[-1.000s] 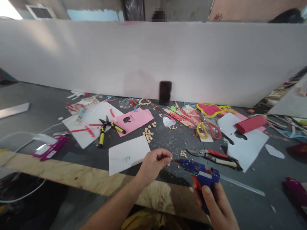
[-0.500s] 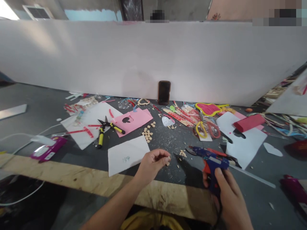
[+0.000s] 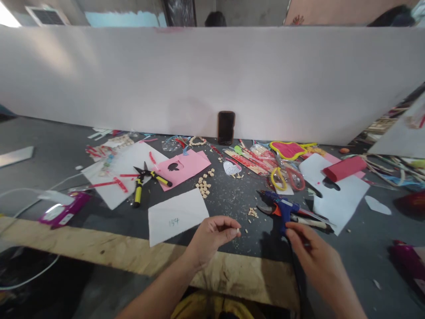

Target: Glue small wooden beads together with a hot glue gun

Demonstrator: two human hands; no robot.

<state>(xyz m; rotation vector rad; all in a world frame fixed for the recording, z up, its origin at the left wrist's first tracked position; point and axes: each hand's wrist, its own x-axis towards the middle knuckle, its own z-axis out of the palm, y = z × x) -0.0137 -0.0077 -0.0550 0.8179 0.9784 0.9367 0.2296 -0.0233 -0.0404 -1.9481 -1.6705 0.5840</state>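
My left hand (image 3: 215, 237) hovers over the dark tabletop with thumb and fingertips pinched on a small pale wooden piece (image 3: 238, 231). To its right, a blue hot glue gun (image 3: 284, 206) lies on its side over orange-and-white-handled pliers (image 3: 310, 221). The thumb and forefinger of my right hand (image 3: 312, 252) grip the end of the glue gun's handle. Between the hands is a small heap of short wooden bits (image 3: 253, 212). Left of them, a white card (image 3: 179, 217) marked "154" lies near a pile of pale wooden pieces (image 3: 203, 185).
Yellow-handled pliers (image 3: 137, 192) and pink paper (image 3: 186, 173) lie left. A phone (image 3: 226, 127) leans on the white partition (image 3: 133, 79). Scissors (image 3: 279, 179), red-and-pale sticks (image 3: 245, 160) and cut white paper (image 3: 328, 204) are at right. Purple devices (image 3: 64, 210) sit at both sides.
My right hand has lowered the glue gun onto the pliers and loosened from a full grip to a fingertip hold. My left hand has shifted slightly right and down, still pinching.
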